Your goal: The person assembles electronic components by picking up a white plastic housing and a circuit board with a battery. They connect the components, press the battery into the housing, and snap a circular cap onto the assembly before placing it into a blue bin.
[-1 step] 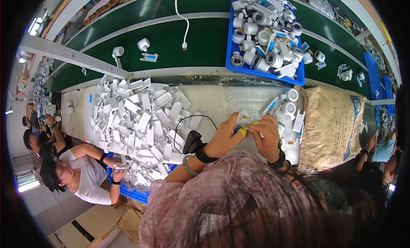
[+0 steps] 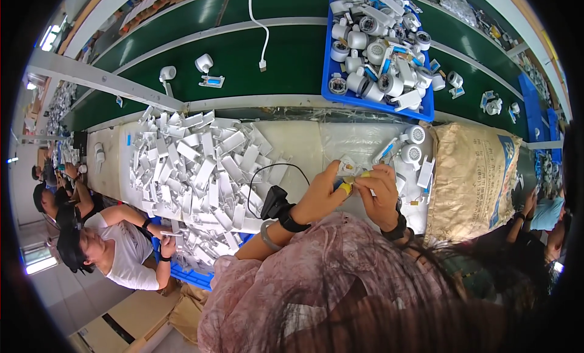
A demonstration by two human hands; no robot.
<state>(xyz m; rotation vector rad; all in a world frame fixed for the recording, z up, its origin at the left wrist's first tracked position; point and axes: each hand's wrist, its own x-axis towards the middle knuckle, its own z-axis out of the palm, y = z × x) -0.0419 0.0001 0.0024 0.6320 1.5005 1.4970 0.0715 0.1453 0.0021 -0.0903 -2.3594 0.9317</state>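
Head view. Both hands are held together over the pale plastic-covered worktop (image 2: 292, 146), just in front of the person's chest. The left hand (image 2: 322, 195) is closed around a small white moulded plastic part (image 2: 348, 167), which is pinched up at the fingertips. The right hand (image 2: 382, 192) is closed on a yellow-handled tool (image 2: 348, 186) whose tip appears to be pressed toward that part — whether the tip is already seated cannot be told, since the fingers hide the contact point.

A black band with a cabled module (image 2: 277, 204) is worn on the left wrist; its thin black lead (image 2: 267, 170) loops out across the worktop toward a large heap of flat white plastic brackets (image 2: 194, 164). Just beyond the right hand, round white housings with grilled faces (image 2: 413, 143) lie loose near a tan woven sack (image 2: 474, 176). A blue plastic crate of assembled white units (image 2: 380, 46) is set further back, beside the green conveyor belt (image 2: 243, 55).

Risks, as judged from this position:
- The part is held by fingertips only — a slip of the tool tip could strike the left fingers or eject the part into the bracket heap.
- The looping lead could be caught by the left forearm, and brackets dragged off the near edge.
- The loose housings lie close to the right wrist and could be knocked onto the sack.

At lower left, another person's hands (image 2: 163, 246) are busy over a blue bin (image 2: 191, 274), well apart.
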